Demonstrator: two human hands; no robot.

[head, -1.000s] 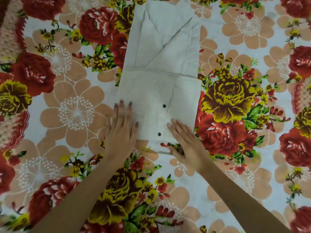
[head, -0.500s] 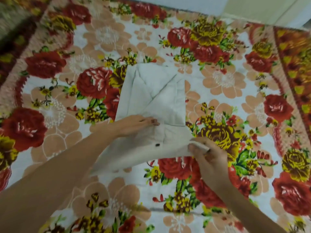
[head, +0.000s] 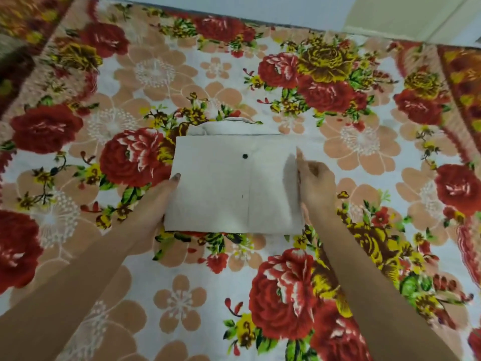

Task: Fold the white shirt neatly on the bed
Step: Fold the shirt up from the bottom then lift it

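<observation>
Folded over now, white shirt (head: 234, 188) clamped by left hand (head: 156, 201) and right hand (head: 316, 183) grips

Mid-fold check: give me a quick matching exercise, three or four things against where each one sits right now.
Things:
1. left hand
2. right hand
3. small black round button
4. folded white cotton shirt

Places:
A. upper middle of the shirt's top panel
B. at the shirt's right edge
C. on the floral bedsheet
D. at the shirt's left edge

Pairs: 1-D, 2-B, 3-A, 4-C
</observation>
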